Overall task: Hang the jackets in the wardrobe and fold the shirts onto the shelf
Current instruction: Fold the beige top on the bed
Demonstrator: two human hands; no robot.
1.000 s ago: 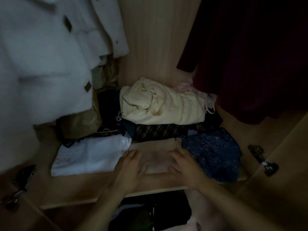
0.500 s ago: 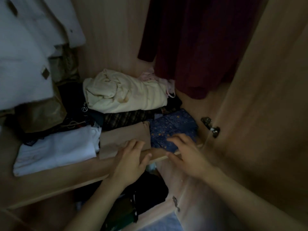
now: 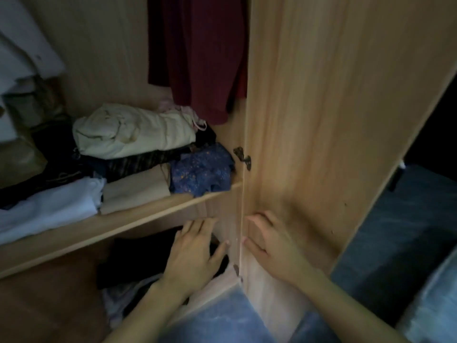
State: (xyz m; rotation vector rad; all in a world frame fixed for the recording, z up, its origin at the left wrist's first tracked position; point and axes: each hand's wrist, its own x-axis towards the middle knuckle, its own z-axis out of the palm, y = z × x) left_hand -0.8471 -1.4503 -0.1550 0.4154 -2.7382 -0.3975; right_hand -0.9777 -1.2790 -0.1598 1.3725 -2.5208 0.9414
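Note:
A folded beige shirt lies on the wooden shelf, between a folded white shirt and a blue patterned garment. Behind them a cream bundle tops a dark pile. A dark red jacket hangs above at the back. My left hand hovers below the shelf's front edge, fingers spread, holding nothing. My right hand is in front of the open wardrobe door, fingers loosely curled, empty; whether it touches the door is unclear.
A white garment hangs at the upper left. A metal hinge sits where the door meets the cabinet. Dark clothes fill the compartment under the shelf. A blue-grey surface lies at the right beyond the door.
Both hands came off the folded beige shirt and drew back and down below the shelf. The view swung right, so the door now fills the right half.

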